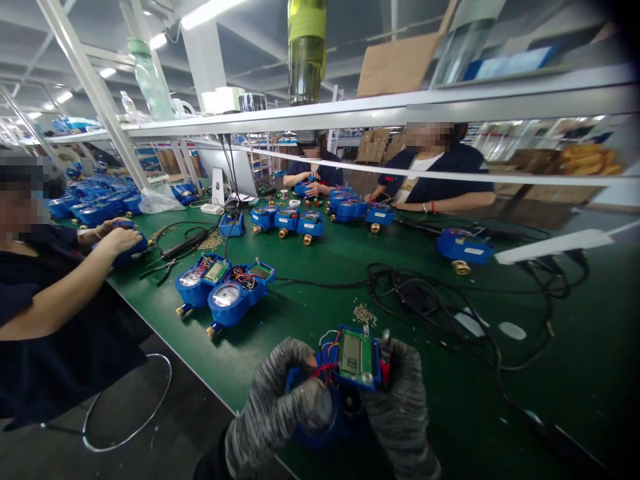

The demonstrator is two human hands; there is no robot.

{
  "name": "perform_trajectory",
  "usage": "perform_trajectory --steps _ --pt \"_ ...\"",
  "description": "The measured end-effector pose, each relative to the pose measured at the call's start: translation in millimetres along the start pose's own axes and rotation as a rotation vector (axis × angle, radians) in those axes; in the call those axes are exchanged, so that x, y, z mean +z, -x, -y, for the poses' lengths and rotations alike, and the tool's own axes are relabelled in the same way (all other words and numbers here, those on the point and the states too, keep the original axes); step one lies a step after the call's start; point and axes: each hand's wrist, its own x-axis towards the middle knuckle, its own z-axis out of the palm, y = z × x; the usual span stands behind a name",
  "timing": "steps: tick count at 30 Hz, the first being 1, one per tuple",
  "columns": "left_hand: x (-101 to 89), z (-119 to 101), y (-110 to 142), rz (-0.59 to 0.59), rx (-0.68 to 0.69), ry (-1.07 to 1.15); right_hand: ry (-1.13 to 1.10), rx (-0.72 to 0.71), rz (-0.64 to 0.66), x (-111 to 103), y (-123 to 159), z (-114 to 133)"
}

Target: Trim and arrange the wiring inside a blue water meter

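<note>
1. Left hand (283, 400) grasps the meter (320, 435) at the table's (300, 317) near edge, probably steadying it.
2. Right hand (407, 407) clasps the red tool (385, 369) beside the display (352, 353), perhaps for handiness.
3. Small parts (364, 315) lie just beyond, seemingly for easy reach.

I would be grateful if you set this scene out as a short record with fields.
left hand: gloved, holding the blue meter
right hand: gloved, at the meter's right side, by a red item
display: facing up
beyond the hands: small loose parts
farther left: two open meters
right: tangled black cables
surface: green bench
co-workers: three, faces obscured
</note>
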Motion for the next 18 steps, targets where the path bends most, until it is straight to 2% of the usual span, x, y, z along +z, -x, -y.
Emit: perform_trajectory --steps 2,5,6,7,10,11,18 --pt "-1.8 3 1 -0.039 -0.03 0.059 -0.071 0.034 -0.015 6 1 -2" --pt "-4.4 4 -4 -0.166 -0.069 0.087 -0.095 0.043 -0.034 12 1 -2" --pt "-4.9 2 -8 -0.167 -0.105 0.073 -0.098 0.044 -0.036 13 1 -1" --pt "-5.0 0 -14 -0.131 -0.163 0.057 -0.097 0.043 -0.038 14 1 0" --pt "-3.0 -6 -34 0.083 -0.365 0.051 -0.091 0.031 -0.037 11 0 2" --pt "-1.7 -6 -40 0.112 -0.395 0.053 -0.085 0.027 -0.034 10 0 3" --pt "0.5 -5 -62 0.027 -0.337 0.059 0.051 -0.013 0.005 -9 -8 -3"
